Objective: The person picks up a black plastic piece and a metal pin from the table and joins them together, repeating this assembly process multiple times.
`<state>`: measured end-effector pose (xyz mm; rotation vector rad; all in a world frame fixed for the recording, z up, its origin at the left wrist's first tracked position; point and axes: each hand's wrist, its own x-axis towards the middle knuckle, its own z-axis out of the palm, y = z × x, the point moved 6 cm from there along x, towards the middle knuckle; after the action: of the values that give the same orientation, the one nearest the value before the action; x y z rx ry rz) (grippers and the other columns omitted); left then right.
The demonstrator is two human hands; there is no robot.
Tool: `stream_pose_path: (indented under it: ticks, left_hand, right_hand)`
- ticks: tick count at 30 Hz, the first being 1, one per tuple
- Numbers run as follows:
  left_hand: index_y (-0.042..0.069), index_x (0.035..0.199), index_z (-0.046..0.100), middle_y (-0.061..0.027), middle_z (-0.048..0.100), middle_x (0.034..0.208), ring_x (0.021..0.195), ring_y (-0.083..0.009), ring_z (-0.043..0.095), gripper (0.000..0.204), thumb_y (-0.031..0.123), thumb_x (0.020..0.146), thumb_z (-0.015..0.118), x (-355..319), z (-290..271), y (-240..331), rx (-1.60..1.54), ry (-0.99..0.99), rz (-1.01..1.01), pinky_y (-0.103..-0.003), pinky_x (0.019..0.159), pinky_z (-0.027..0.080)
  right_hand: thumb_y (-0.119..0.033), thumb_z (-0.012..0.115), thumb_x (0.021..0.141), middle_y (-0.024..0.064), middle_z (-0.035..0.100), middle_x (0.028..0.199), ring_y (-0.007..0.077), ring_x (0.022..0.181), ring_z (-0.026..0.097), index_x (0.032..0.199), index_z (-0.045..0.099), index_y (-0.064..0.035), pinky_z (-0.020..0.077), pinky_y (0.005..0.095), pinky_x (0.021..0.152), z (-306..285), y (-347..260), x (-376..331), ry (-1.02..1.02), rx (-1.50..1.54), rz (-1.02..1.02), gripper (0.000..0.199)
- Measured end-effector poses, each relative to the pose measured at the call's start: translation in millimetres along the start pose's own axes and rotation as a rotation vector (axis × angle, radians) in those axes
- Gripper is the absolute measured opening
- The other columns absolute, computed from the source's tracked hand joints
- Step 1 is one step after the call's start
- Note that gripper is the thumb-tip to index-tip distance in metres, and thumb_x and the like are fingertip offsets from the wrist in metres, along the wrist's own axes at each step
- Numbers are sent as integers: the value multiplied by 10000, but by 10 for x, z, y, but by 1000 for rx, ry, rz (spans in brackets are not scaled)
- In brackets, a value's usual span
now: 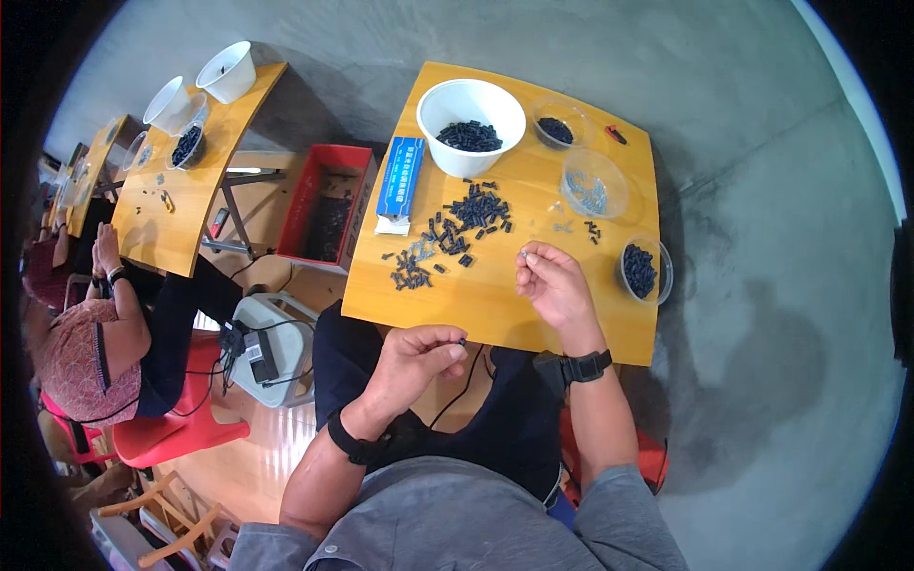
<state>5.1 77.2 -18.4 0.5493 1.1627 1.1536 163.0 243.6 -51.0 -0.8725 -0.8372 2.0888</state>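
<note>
My left hand [416, 366] is closed in a pinch just off the table's near edge, with a small black plastic piece [462, 343] at its fingertips. Over the right part of the table, my right hand [555, 284] pinches a tiny pale metal piece [524, 254], too small to name. Beyond my hands lies a loose pile of short black plastic pieces [479, 208]. Silvery bits [419, 250] and smaller black pieces [411, 276] lie at its near left end. A few dark pieces [593, 231] sit beyond my right hand.
On the wooden table [514, 319] stand a white tub [515, 124], a blue box [400, 181], and clear bowls holding black parts [640, 270] or silvery parts [587, 193]. A red box [297, 224] stands left of it. Another person [90, 357] sits at a neighbouring table.
</note>
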Motion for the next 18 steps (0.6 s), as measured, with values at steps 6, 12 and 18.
stream_pose_path:
  ticks: [6, 12, 18]
  left_hand:
    - [-21, 948, 634, -51, 649, 802, 695, -108, 620, 91, 24, 880, 593, -104, 90, 92, -3, -10, 70, -236, 651, 514]
    - [-8, 950, 641, -36, 644, 778, 685, -102, 618, 91, 38, 884, 597, -247, 185, 220, 3, -53, 168, -232, 639, 508]
    - [-23, 953, 661, -12, 640, 780, 662, -55, 577, 118, 62, 889, 610, -406, 242, 272, 1, -81, 257, -193, 619, 481]
  right_hand:
    - [-42, 545, 899, 64, 622, 845, 131, 651, 621, 965, 590, -2, 554, 278, 577, 328, -82, -324, -81, -33, -22, 89]
    - [-27, 520, 907, 54, 610, 793, 124, 629, 611, 950, 582, 9, 537, 263, 565, 702, -245, -765, -167, -279, -62, 84]
    - [-1, 500, 905, 45, 580, 733, 101, 616, 590, 911, 585, 31, 502, 229, 548, 1163, -378, -1158, -342, -676, -123, 91]
